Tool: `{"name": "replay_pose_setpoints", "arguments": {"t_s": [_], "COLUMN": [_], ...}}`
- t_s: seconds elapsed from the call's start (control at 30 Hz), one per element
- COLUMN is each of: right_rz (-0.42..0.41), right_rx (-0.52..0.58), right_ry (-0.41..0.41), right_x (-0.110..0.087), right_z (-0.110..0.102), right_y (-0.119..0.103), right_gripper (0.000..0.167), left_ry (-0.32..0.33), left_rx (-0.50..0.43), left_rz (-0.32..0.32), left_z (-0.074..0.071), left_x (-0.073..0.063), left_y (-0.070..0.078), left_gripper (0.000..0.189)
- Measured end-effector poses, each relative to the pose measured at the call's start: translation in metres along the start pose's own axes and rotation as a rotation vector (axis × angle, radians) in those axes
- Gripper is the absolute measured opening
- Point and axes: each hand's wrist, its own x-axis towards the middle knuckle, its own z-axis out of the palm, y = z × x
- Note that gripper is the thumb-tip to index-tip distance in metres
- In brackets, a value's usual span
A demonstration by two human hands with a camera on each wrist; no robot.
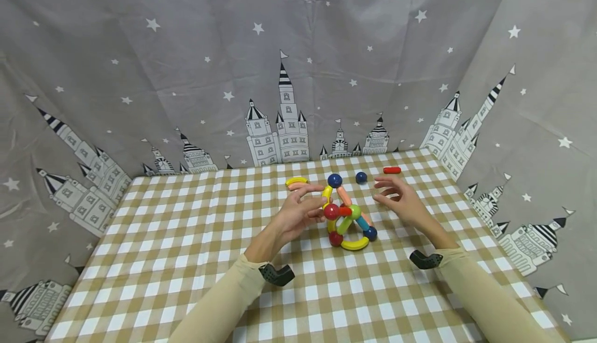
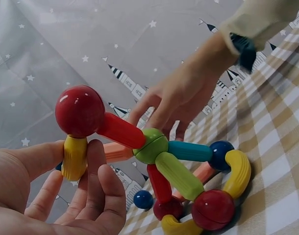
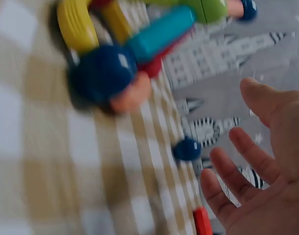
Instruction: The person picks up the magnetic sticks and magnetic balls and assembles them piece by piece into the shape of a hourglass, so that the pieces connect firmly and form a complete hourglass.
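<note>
A toy frame of coloured rods and balls stands on the checked cloth, with a green ball [image 1: 355, 211] at its middle. My left hand [image 1: 295, 212] is at its left side. Thumb and fingers pinch a yellow rod [image 2: 74, 157] just under a large red ball [image 2: 80, 111]. From the green ball run red, lime and teal rods; a dark blue ball [image 1: 335, 180] tops the frame. Right of the frame, my right hand [image 1: 401, 199] hovers apart from it, fingers spread and holding nothing, as the right wrist view shows.
Behind the frame lie a loose blue ball [image 1: 361, 177] and a red rod [image 1: 392, 170]. A yellow curved rod [image 1: 296, 181] and a peach piece lie beyond my left hand. A grey curtain [image 1: 196, 37] with printed castles borders the checked tablecloth [image 1: 172, 239].
</note>
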Motion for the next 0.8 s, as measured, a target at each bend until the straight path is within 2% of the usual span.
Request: {"name": "replay_pose_setpoints", "arguments": {"t_s": [0.23,0.43,0.73,0.8], "right_rz": [-0.001,0.015,0.134,0.131], "right_rx": [-0.168,-0.304,-0.317,-0.327], "right_ry": [0.013,0.060,0.050,0.052], "right_x": [0.025,0.043,0.059,0.061], "right_z": [-0.024,-0.035,-0.035,-0.034], "right_y": [0.022,0.041,0.066,0.070], "right_gripper": [0.050,0.055,0.059,0.058], "left_ry": [-0.008,-0.014,-0.031,-0.029], "left_rx": [-0.028,-0.026,-0.020,-0.018], "left_rz": [0.007,0.017,0.051,0.049], "left_z": [-0.002,-0.003,-0.002,-0.002], "left_x": [-0.003,-0.004,-0.008,-0.008], "left_y": [-0.005,-0.006,-0.007,-0.006], "left_gripper": [0.044,0.043,0.042,0.043]}}
